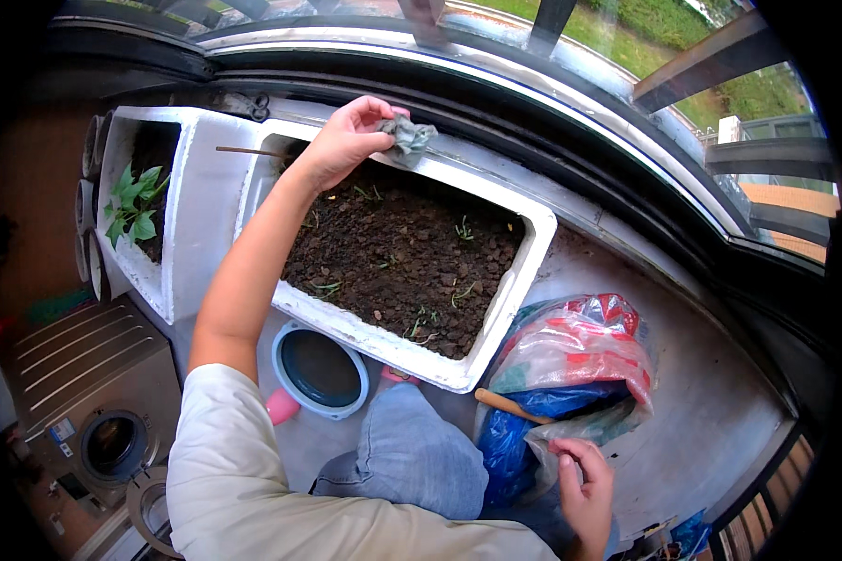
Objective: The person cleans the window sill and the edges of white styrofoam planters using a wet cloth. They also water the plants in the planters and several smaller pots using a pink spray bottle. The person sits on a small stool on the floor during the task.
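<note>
Head view, left hand: my left hand (346, 140) was stretched out over the far rim of the big white foam planter (510, 290), its fingers pinched together on a crumpled grey rag (408, 136).
Head view, rag: it sat just above the planter's back edge, close to the window sill (496, 70), and I could not tell whether it touched the rim.
Head view, right hand: my right hand (585, 486) lay low at my side, fingers curled around the edge of a clear plastic bag (571, 351); I judged it clamped on the plastic, lightly.
Head view, bags: the clear bag with red print rested on a blue bag (515, 439), and a wooden handle (513, 407) poked out between the 2.
Head view, soil: the dark soil (393, 252) was already in and roughly level, with a few small green sprouts (463, 229) up.
Head view, second planter: 1 more foam box (182, 215) stood to the left, holding a leafy green plant (133, 206).
Head view, progress: filling looked done, and I judged the wiping along the rim to be only at its far edge, with the near and side edges left.
</note>
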Motion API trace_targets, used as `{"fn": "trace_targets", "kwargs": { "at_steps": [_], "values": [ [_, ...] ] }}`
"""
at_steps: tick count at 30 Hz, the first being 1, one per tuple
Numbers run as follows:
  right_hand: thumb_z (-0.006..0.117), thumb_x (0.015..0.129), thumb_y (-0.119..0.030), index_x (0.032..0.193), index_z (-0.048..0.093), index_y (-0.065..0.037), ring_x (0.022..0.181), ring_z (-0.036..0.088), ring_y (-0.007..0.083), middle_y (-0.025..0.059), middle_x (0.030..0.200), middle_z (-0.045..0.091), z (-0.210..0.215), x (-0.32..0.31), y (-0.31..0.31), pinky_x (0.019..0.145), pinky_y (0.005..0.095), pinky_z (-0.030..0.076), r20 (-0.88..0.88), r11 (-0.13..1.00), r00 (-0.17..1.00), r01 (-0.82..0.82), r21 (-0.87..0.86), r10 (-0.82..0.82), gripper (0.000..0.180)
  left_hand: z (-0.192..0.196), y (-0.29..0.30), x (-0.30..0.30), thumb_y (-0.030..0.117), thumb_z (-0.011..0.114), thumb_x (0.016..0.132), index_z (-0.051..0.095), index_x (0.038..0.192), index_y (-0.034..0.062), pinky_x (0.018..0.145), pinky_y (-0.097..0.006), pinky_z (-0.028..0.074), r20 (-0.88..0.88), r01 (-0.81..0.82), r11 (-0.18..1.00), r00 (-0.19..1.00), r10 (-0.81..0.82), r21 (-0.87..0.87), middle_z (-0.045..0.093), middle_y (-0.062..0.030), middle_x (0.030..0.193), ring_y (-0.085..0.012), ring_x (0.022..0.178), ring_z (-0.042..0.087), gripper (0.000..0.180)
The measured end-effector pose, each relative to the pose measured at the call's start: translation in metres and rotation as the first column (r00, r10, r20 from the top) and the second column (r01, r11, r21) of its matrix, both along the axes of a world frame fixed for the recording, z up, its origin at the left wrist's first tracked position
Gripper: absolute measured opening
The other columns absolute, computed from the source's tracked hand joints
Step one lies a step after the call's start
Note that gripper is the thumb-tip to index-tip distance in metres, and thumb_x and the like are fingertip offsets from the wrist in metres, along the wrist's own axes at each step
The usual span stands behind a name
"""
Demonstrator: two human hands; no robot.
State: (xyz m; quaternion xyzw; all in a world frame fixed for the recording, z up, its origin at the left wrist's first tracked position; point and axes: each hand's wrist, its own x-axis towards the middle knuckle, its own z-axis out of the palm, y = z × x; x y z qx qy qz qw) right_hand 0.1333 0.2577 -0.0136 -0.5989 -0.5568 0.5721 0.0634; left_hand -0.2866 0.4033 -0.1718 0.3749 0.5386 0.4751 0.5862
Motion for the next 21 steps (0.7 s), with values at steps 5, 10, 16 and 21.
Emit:
{"fn": "trace_targets", "kwargs": {
  "at_steps": [5, 10, 16, 21],
  "values": [
    [0.048, 0.08, 0.002, 0.092, 0.058, 0.004, 0.08, 0.057, 0.0187, 0.012, 0.085, 0.06, 0.0, -0.002, 0.001, 0.074, 0.0267, 0.043, 0.014, 0.999, 0.999, 0.048, 0.021, -0.048, 0.016, -0.001, 0.0, -0.028, -0.008, 0.056, 0.07, 0.05, 0.101, 0.0032, 0.084, -0.027, 0.043, -0.585, -0.05, 0.965, 0.787, 0.196, 0.256, 0.054, -0.0085, 0.102, -0.0151, 0.093, 0.054, 0.033],
    [0.048, 0.079, 0.003, 0.091, 0.058, 0.004, 0.08, 0.057, 0.0194, 0.0126, 0.085, 0.06, -0.007, 0.005, -0.004, 0.074, 0.027, 0.044, 0.038, 0.998, 0.999, -0.011, 0.06, 0.008, 0.016, -0.013, 0.0, -0.086, 0.0, 0.06, 0.066, 0.059, 0.098, 0.0027, 0.073, -0.031, 0.047, -0.936, 0.05, 0.98, 0.311, 0.166, 0.191, 0.058, -0.0147, 0.094, -0.0271, 0.082, 0.058, 0.032],
    [0.049, 0.078, 0.002, 0.09, 0.059, 0.004, 0.079, 0.057, 0.0203, 0.0131, 0.084, 0.06, -0.007, 0.001, -0.002, 0.073, 0.0272, 0.044, 0.07, 0.998, 0.997, -0.022, 0.06, 0.018, 0.016, -0.02, 0.012, -0.104, 0.01, 0.065, 0.065, 0.063, 0.1, 0.006, 0.083, -0.035, 0.044, -0.976, 0.156, 0.978, 0.143, -0.162, -0.14, 0.062, -0.0169, 0.091, -0.0313, 0.088, 0.058, 0.035],
    [0.049, 0.078, 0.002, 0.09, 0.059, 0.004, 0.078, 0.057, 0.0206, 0.0128, 0.084, 0.061, -0.008, 0.0, 0.0, 0.071, 0.0275, 0.044, 0.079, 0.994, 0.995, -0.061, 0.09, 0.054, 0.015, -0.022, 0.016, -0.125, -0.005, 0.051, 0.061, 0.067, 0.085, 0.0047, 0.083, -0.038, 0.044, -0.97, 0.263, 0.935, -0.117, -0.214, -0.238, 0.061, -0.0174, 0.091, -0.0333, 0.091, 0.056, 0.03]
  ]
}}
